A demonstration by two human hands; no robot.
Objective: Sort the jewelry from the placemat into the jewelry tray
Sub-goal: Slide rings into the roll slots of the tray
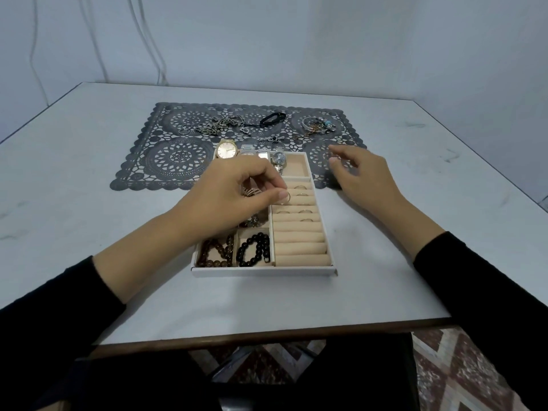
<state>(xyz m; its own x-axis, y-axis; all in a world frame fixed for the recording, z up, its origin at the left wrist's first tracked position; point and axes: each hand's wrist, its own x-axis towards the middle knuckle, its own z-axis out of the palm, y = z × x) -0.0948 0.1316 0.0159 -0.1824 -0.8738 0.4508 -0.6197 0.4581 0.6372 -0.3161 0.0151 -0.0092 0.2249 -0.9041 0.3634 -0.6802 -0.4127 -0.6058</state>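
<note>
I've got a thin metal ring pinched between my left hand's thumb and fingertip, right over the soft beige ring rolls of the white jewelry tray. My right hand hovers with fingers loose and apart above the lacy grey placemat. Smooth white table shows on both sides of the tray.

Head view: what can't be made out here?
- Jewelry tray, middle-left compartments: covered by the left hand pinching a ring, head view.
- Right hand grip: whether it holds anything is too small to tell.
- Chain pile on the placemat: tangled, too small to count pieces.
- Gold watch: strap hidden behind the left hand.
</note>
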